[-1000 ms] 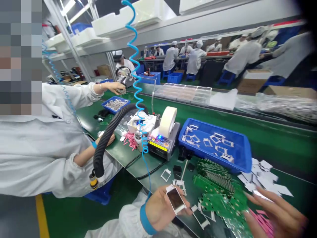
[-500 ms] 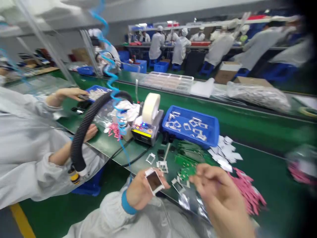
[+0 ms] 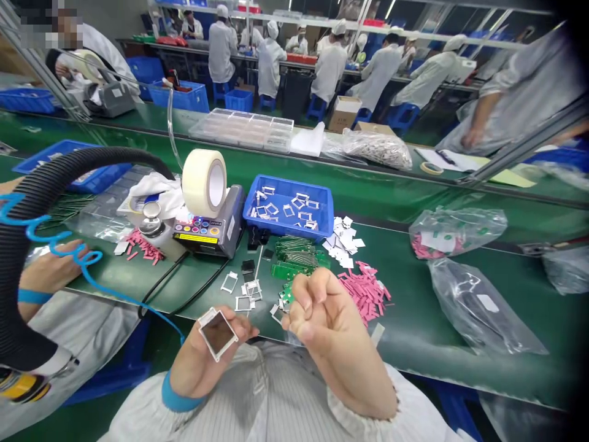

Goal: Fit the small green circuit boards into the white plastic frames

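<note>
My left hand [image 3: 202, 362] is closed round a small white-framed square part with a dark face [image 3: 217, 333], held up near my chest. My right hand [image 3: 329, 325] is bunched in a pinch just right of it; whatever sits between its fingertips is too small to name. Just beyond both hands, on the green bench [image 3: 414, 331], lie several white frames [image 3: 243, 294], a stack of green circuit strips [image 3: 297, 261] and a heap of pink strips [image 3: 365, 291].
A tape dispenser with a white roll [image 3: 207, 212] stands left of a blue tray of white frames [image 3: 289, 209]. Plastic bags [image 3: 478, 307] lie at right. A black ribbed hose [image 3: 27, 233] and a co-worker's hand [image 3: 50, 270] are at left. People work at far benches.
The view has swung right and down. My right hand came off the pink strips at right and rose to the middle, closing into a pinch. My left hand kept hold of the framed part.
</note>
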`<action>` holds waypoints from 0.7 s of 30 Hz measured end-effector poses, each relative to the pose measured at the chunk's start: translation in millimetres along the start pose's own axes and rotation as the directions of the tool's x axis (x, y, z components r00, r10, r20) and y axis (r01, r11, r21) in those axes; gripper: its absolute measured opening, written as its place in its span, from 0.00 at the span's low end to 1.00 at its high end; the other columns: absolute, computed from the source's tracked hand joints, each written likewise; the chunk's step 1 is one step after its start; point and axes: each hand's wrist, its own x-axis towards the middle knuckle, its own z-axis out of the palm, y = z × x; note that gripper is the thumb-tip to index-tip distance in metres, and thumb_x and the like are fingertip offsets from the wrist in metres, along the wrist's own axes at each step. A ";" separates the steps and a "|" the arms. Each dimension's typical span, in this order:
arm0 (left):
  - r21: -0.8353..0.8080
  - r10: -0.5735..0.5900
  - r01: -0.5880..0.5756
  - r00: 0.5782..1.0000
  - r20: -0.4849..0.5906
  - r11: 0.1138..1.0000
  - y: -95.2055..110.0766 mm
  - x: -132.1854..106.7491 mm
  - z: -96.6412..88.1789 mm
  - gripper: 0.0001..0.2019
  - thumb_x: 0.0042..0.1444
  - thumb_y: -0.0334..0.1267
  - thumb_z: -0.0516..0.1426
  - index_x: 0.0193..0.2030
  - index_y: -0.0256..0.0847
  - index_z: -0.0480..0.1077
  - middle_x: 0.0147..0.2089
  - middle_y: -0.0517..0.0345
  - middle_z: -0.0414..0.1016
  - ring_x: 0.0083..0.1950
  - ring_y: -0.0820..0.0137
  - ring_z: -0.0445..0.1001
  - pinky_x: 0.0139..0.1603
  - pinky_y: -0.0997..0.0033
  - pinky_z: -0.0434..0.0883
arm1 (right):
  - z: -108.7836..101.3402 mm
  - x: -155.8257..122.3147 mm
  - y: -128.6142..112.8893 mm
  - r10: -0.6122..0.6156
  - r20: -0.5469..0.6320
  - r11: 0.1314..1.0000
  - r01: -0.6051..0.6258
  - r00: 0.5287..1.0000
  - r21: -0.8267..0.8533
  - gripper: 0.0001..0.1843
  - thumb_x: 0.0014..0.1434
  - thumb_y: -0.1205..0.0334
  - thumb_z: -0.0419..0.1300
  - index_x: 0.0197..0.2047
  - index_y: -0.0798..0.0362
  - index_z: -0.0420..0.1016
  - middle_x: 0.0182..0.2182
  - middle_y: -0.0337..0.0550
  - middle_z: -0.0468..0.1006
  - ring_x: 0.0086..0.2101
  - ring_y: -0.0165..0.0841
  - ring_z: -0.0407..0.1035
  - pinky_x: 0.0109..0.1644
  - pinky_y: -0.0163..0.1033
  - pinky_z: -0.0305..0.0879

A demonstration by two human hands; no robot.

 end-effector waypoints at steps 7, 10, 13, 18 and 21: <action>-0.009 -0.014 0.014 1.000 -0.017 1.000 -0.6 1.1 0.7 0.19 0.46 0.51 0.60 0.42 0.44 0.73 0.34 0.59 0.79 0.41 0.68 0.72 0.50 0.62 0.67 | -1.0 0.7 0.6 0.024 -0.015 1.000 -0.024 1.000 0.019 0.21 0.43 0.69 0.67 0.27 0.50 0.54 0.25 0.27 0.58 0.21 0.17 0.57 0.28 0.27 0.60; -0.006 -0.022 0.021 1.000 -0.021 1.000 -1.8 1.1 -1.1 0.19 0.46 0.51 0.59 0.42 0.44 0.73 0.34 0.59 0.79 0.42 0.67 0.72 0.50 0.60 0.67 | -1.4 1.6 0.0 0.023 0.005 0.999 -0.024 1.000 0.032 0.20 0.44 0.69 0.66 0.27 0.50 0.54 0.26 0.28 0.59 0.22 0.17 0.59 0.32 0.29 0.63; -0.010 -0.024 0.024 0.999 -0.025 1.000 -3.1 1.2 -2.8 0.19 0.46 0.52 0.59 0.42 0.44 0.73 0.34 0.60 0.79 0.41 0.67 0.71 0.50 0.60 0.67 | -0.9 0.9 2.5 0.007 0.011 1.000 -0.007 1.000 0.006 0.19 0.46 0.68 0.65 0.27 0.50 0.53 0.28 0.29 0.59 0.23 0.18 0.60 0.39 0.33 0.66; -0.010 -0.058 0.058 0.996 -0.063 0.998 -4.3 -0.6 -6.2 0.19 0.44 0.53 0.60 0.41 0.45 0.73 0.33 0.60 0.78 0.40 0.67 0.71 0.50 0.59 0.67 | -27.2 2.3 11.4 -0.162 -0.053 0.955 0.143 0.985 -0.261 0.15 0.51 0.63 0.61 0.27 0.50 0.53 0.33 0.35 0.63 0.34 0.26 0.66 0.51 0.43 0.63; -0.004 -0.080 0.080 0.985 -0.151 0.997 -5.4 -3.6 -13.2 0.18 0.43 0.54 0.60 0.39 0.47 0.74 0.30 0.59 0.77 0.38 0.66 0.71 0.49 0.56 0.68 | -80.3 11.0 -0.4 -0.394 -0.140 0.611 0.145 0.909 -0.778 0.08 0.55 0.56 0.53 0.34 0.48 0.56 0.39 0.40 0.67 0.42 0.32 0.67 0.48 0.43 0.64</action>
